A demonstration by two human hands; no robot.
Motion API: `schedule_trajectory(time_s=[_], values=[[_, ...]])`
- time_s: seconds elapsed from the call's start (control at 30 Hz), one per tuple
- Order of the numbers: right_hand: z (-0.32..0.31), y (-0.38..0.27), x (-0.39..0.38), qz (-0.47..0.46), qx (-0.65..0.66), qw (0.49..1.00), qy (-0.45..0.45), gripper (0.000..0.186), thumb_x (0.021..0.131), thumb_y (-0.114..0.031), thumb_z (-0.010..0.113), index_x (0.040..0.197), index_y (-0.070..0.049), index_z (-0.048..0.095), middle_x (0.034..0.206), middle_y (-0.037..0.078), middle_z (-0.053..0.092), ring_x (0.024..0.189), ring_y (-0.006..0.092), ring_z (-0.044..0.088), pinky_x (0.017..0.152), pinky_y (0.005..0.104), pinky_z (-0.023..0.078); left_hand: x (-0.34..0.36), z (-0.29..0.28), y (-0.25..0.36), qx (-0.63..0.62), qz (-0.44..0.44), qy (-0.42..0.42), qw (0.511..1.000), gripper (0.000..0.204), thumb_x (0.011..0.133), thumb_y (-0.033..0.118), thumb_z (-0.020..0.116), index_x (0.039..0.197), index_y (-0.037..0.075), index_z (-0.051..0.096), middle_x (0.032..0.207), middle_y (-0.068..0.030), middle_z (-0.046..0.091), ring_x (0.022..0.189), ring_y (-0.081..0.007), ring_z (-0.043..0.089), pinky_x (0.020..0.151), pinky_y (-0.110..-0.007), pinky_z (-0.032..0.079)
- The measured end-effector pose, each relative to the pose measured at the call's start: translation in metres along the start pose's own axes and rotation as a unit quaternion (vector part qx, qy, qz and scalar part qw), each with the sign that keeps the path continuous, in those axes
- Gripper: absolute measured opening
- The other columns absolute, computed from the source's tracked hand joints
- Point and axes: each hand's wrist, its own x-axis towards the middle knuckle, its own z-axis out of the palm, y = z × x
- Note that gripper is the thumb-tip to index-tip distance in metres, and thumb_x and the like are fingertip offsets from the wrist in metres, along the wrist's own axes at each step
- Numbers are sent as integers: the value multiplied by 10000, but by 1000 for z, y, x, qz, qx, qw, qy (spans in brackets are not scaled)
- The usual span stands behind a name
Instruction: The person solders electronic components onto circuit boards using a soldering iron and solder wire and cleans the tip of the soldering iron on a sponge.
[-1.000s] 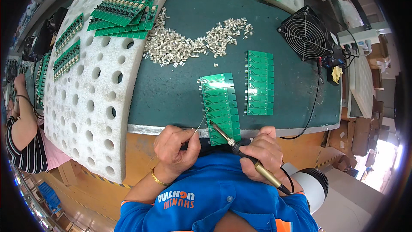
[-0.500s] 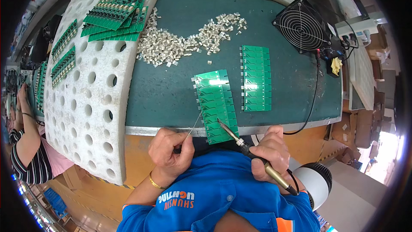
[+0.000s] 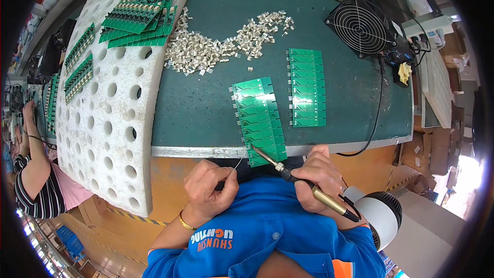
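Observation:
My left hand (image 3: 211,185) is closed on a thin solder wire (image 3: 238,165), just off the front edge of the table. My right hand (image 3: 316,180) grips a soldering iron (image 3: 323,197) with a brass-coloured handle; its tip rests at or just over the left side of a green circuit board panel (image 3: 260,105), which has pins along its left edge and lies tilted at the table's edge. A second green panel (image 3: 307,87) lies to its right. A heap of small pale connectors (image 3: 200,51) spreads behind both panels.
At left, perforated white foam (image 3: 113,134) carries several populated boards (image 3: 139,15). A black fan (image 3: 357,23), power strip (image 3: 432,28) and cable stand at the back right. A co-worker's arm (image 3: 36,170) is at far left; a white lamp-like object (image 3: 375,216) is beside my right forearm.
The solder wire has drawn back down from the panel. The iron's tip has shifted a little along the board. The whole view has shifted slightly.

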Motion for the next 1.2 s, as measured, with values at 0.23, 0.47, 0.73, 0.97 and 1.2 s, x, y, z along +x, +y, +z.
schedule_trajectory(time_s=[0.23,0.47,0.73,0.97,1.2], values=[[1,1,0,-2,-2,1000,-6,143,803,-105,712,910,-32,651,650,39,600,538,193,510,657,361,388,0,1,2,-6,-10,-6,1000,99,686,-15,739,721,53,675,615,-47,558,494,-163,540,452,-286,420],[2,0,1,1,-1,1000,3,137,809,-124,713,892,-34,653,645,38,604,531,191,510,656,354,387,0,1,0,-19,1,-18,1000,104,728,-23,721,751,39,641,641,-63,533,493,-145,493,449,-272,378],[1,-3,3,-2,-13,1000,-7,145,821,-148,717,884,-34,652,640,38,604,523,185,508,661,347,394,1,1,2,-12,-1,-21,1000,105,729,-14,726,753,41,641,636,-61,527,484,-137,487,437,-269,371],[2,-1,5,-1,-9,1000,-3,147,819,-144,718,882,-29,652,635,39,603,517,187,506,653,345,391,4,1,5,-4,-20,-13,1000,112,675,-25,727,703,55,654,601,-46,547,479,-164,535,443,-290,409],[2,0,6,8,5,1000,13,134,778,-81,714,873,-14,645,631,47,592,513,195,498,644,350,382,1,1,1,-15,-6,-20,1000,101,738,4,728,761,45,639,631,-58,518,494,-144,481,447,-275,368]])
